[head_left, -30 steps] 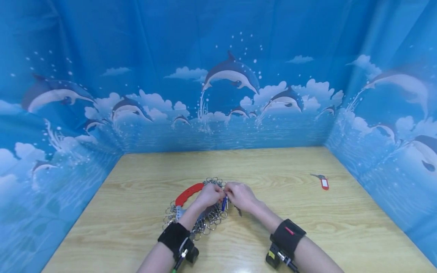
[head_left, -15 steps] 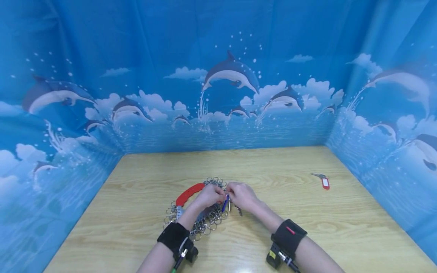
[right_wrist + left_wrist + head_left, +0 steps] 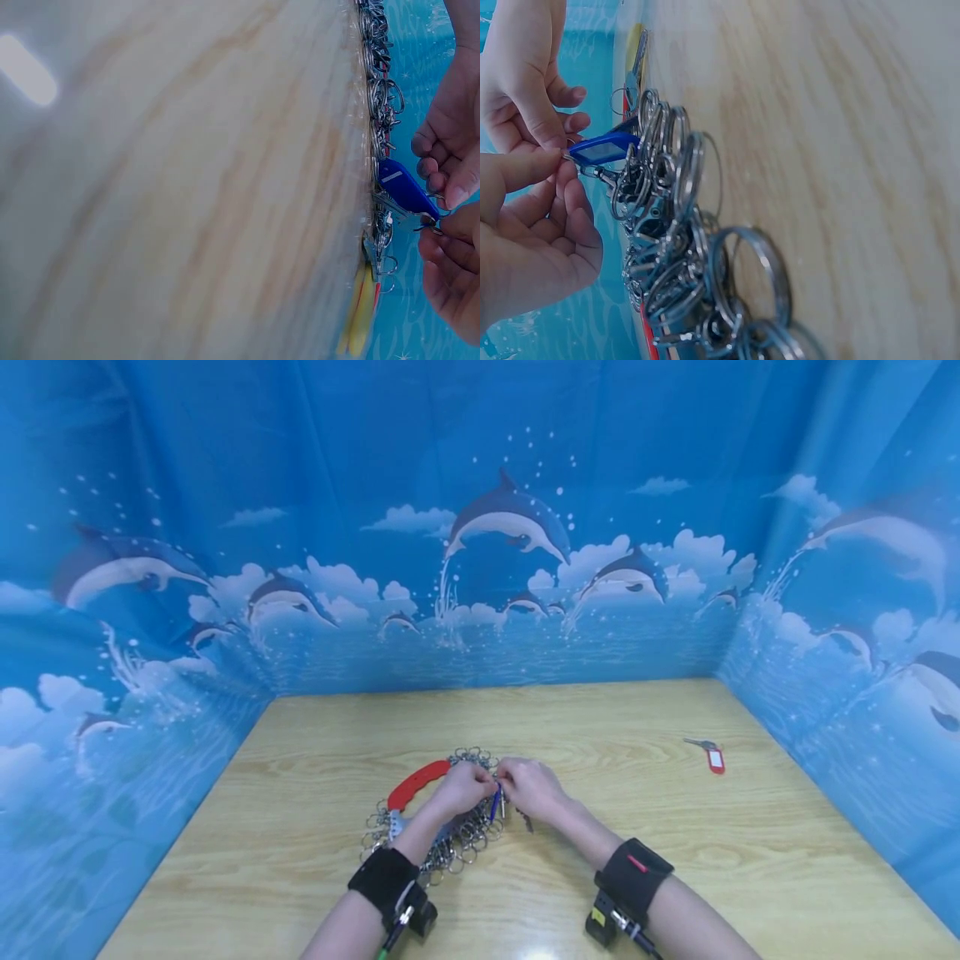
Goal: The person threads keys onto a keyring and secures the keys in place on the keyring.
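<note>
Both hands meet at the right end of a large key ring carrier with a red grip [image 3: 417, 784] and many small metal rings [image 3: 468, 839]. A blue key tag [image 3: 604, 148] hangs at the fingertips, its pointed end held by a small metal ring. With thumb and fingertip my left hand [image 3: 463, 787] pinches this ring. My right hand [image 3: 531, 787] pinches at the same spot from the other side, as the blue tag [image 3: 405, 187] in the right wrist view also shows. The exact ring contact is partly covered by fingers. A key [image 3: 527, 821] sticks out below the right hand.
Another key with a red tag [image 3: 716, 761] lies on the wooden table [image 3: 600, 718] at the right. Past the metal rings, a yellow piece [image 3: 361, 311] shows beside a key. Blue dolphin-print curtains [image 3: 487, 652] enclose the table's back and sides.
Both hands stay in place with small finger movements. The blue tag swings slightly, tilting a little and then hanging steeper. The carrier lies where it was.
</note>
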`<state>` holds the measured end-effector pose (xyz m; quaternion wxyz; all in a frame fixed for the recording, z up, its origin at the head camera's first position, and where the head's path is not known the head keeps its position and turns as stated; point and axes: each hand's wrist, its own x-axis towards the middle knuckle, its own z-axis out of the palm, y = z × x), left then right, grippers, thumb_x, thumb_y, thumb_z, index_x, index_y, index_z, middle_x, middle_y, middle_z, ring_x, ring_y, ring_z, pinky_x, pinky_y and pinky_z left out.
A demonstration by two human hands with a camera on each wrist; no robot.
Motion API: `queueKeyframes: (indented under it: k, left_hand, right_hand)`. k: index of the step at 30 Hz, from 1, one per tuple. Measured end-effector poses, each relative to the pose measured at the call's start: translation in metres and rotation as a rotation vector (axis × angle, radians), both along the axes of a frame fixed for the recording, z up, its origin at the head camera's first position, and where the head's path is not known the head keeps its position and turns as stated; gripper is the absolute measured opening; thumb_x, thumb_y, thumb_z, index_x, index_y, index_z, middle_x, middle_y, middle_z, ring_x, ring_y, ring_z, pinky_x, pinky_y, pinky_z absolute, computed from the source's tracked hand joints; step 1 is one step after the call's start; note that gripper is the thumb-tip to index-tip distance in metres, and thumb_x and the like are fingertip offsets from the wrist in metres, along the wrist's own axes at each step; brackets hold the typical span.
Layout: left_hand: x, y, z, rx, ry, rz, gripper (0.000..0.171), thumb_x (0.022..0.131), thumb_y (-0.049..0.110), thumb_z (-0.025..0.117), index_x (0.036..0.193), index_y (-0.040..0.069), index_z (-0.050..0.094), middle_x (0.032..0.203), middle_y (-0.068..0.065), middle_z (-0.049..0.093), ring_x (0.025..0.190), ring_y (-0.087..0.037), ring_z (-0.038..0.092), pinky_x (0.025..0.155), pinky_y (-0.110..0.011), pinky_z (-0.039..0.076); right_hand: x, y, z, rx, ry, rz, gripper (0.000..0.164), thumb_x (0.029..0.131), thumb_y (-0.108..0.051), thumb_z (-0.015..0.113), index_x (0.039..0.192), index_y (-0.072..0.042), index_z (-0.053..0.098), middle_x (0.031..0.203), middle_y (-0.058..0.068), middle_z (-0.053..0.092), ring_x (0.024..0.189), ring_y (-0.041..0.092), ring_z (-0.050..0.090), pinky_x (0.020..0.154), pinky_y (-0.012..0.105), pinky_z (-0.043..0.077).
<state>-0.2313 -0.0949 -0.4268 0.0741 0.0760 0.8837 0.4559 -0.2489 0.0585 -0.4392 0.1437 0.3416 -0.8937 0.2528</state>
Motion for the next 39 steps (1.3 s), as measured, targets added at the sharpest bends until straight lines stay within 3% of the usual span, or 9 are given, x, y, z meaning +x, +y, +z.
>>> queueKeyframes:
  k: [10,15,19,23,29,39]
  left_hand:
    - [-0.0017,0.0002,-0.0014,0.026,-0.017,0.039,0.041,0.086,0.006,0.059,0.050,0.014,0.040,0.048,0.006,0.028,0.043,-0.009,0.028,0.044,-0.022,0.023]
    - [-0.0013,0.0013,-0.0005,0.041,-0.034,0.097,0.022,0.081,0.004,0.061,0.059,0.003,0.058,0.056,0.004,0.039,0.051,-0.010,0.036,0.049,-0.022,0.030]
    - [-0.0002,0.0017,0.0002,-0.004,-0.022,0.059,0.013,0.082,0.005,0.062,0.074,-0.004,0.067,0.059,0.003,0.041,0.054,-0.010,0.038,0.050,-0.022,0.031]
    - [0.0019,0.0026,0.0003,-0.050,0.021,-0.001,0.014,0.083,0.005,0.063,0.072,-0.003,0.066,0.056,0.004,0.041,0.052,-0.010,0.037,0.049,-0.022,0.030]
    - [0.0014,0.0041,-0.0010,-0.041,0.044,0.036,0.016,0.082,0.006,0.063,0.070,-0.005,0.065,0.053,0.005,0.040,0.049,-0.009,0.036,0.048,-0.021,0.029]
    - [-0.0009,0.0046,-0.0002,-0.008,-0.006,0.067,0.011,0.077,0.002,0.061,0.070,-0.003,0.067,0.058,0.002,0.046,0.053,-0.011,0.039,0.052,-0.023,0.032]
  right_hand:
    - [-0.0013,-0.0004,-0.0026,-0.005,0.067,0.017,0.005,0.078,-0.004,0.065,0.082,-0.007,0.064,0.077,0.003,0.066,0.065,0.014,0.061,0.059,0.025,0.049]
    - [-0.0013,-0.0002,-0.0036,-0.018,0.050,0.011,0.007,0.079,-0.002,0.064,0.083,-0.008,0.065,0.079,0.004,0.067,0.066,0.015,0.062,0.059,0.025,0.049]
    - [-0.0016,0.0004,-0.0038,-0.013,0.009,-0.019,0.009,0.079,-0.001,0.063,0.084,-0.008,0.064,0.080,0.005,0.067,0.068,0.016,0.062,0.059,0.025,0.049]
    - [-0.0012,0.0013,-0.0037,0.006,-0.010,-0.035,0.009,0.078,0.000,0.062,0.082,-0.009,0.063,0.078,0.004,0.066,0.068,0.017,0.062,0.059,0.027,0.048]
    - [-0.0015,0.0010,-0.0015,0.009,-0.003,-0.021,0.006,0.080,-0.003,0.063,0.082,-0.008,0.064,0.078,0.004,0.066,0.068,0.016,0.062,0.060,0.027,0.049]
    - [-0.0009,0.0001,-0.0019,0.006,0.018,-0.007,0.008,0.079,-0.002,0.063,0.080,-0.010,0.064,0.077,0.002,0.065,0.066,0.014,0.061,0.058,0.025,0.048]
